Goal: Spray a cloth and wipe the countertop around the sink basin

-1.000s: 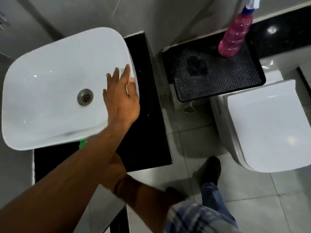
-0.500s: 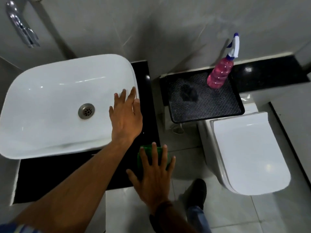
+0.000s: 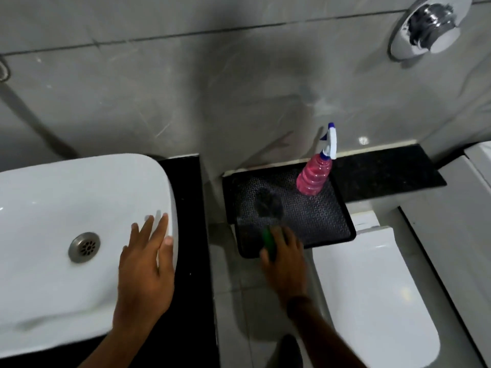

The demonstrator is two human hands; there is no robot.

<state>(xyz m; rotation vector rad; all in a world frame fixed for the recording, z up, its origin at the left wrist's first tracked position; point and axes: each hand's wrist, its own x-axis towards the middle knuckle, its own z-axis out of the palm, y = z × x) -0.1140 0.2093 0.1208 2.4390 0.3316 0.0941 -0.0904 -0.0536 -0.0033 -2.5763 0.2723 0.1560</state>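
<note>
A white sink basin (image 3: 66, 221) sits on a black countertop (image 3: 190, 235) at the left. My left hand (image 3: 144, 269) lies flat and open on the basin's right rim. My right hand (image 3: 284, 258) is closed on a green cloth (image 3: 268, 241) and hovers over the near edge of a black textured tray (image 3: 305, 216); the hand is blurred. A pink spray bottle (image 3: 314, 179) with a white and blue trigger stands upright at the tray's back right, apart from both hands.
A white toilet (image 3: 372, 288) with its lid shut stands right of the tray. A black ledge (image 3: 385, 171) runs along the grey tiled wall, with a chrome flush button (image 3: 427, 25) above. Grey floor tiles and my dark shoe (image 3: 289, 349) show between countertop and toilet.
My right hand has carried the green cloth off the countertop's front right corner and rightward to the black tray. The left hand has stayed on the basin rim. The camera has tilted up.
</note>
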